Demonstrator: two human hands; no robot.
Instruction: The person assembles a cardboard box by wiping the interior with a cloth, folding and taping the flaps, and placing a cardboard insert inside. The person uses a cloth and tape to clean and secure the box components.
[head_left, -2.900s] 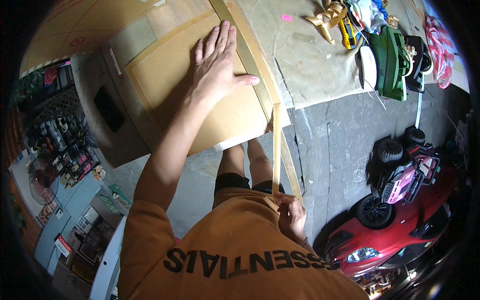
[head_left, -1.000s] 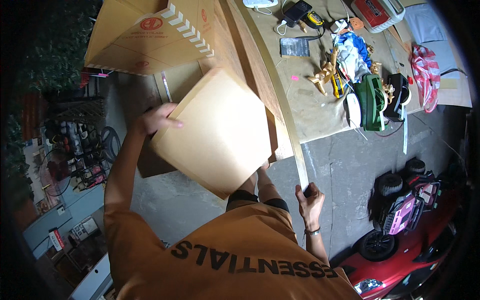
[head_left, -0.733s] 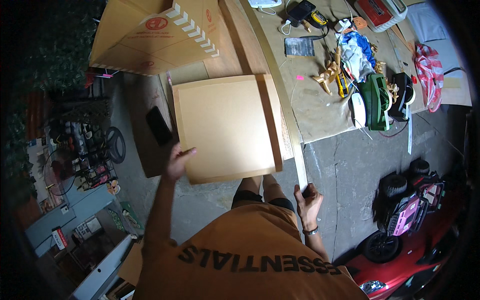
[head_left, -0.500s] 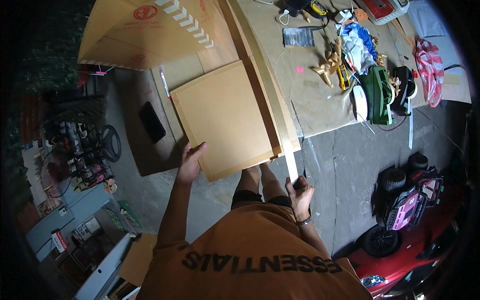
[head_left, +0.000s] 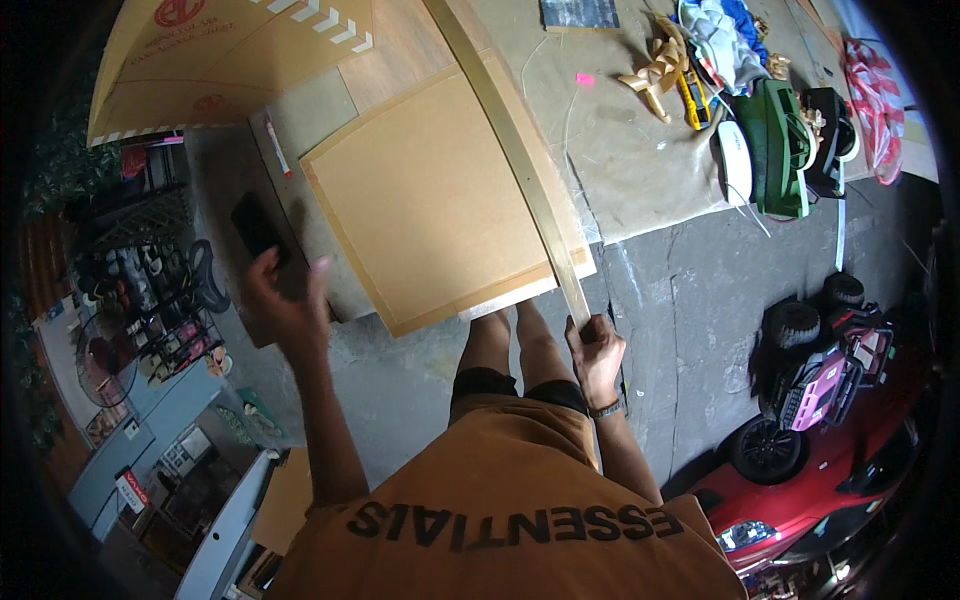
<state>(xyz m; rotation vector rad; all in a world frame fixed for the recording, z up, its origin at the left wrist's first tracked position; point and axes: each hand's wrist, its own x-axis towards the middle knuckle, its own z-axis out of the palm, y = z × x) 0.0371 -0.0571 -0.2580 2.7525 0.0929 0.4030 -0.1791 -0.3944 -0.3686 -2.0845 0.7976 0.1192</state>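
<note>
A square tan cardboard panel [head_left: 430, 200] lies on the work table. Across its right side runs a long, flat metal straightedge [head_left: 520, 185], whose near end sticks out past the panel's front edge. That end is gripped by my right hand [head_left: 597, 355], its fingers curled round it. My left hand [head_left: 290, 305] is in the air left of the panel, slightly blurred, thumb and fingers apart and holding nothing. Just beyond its fingertips is a black phone [head_left: 259, 226]. A white and red pen [head_left: 277, 146] lies between the phone and the panel.
A large cardboard sheet [head_left: 230, 65] rises at the back left. On the right side are a yellow cutter [head_left: 692, 98], a green tape dispenser [head_left: 775, 150], a white device [head_left: 735, 165] and crumpled cloth [head_left: 715, 45]. A pink toy vehicle [head_left: 815, 385] stands by a red car [head_left: 860, 470].
My left hand has let go of the panel's left edge and moved left toward the phone. The straightedge now lies over the panel's right side, still in my right hand. The view has shifted.
</note>
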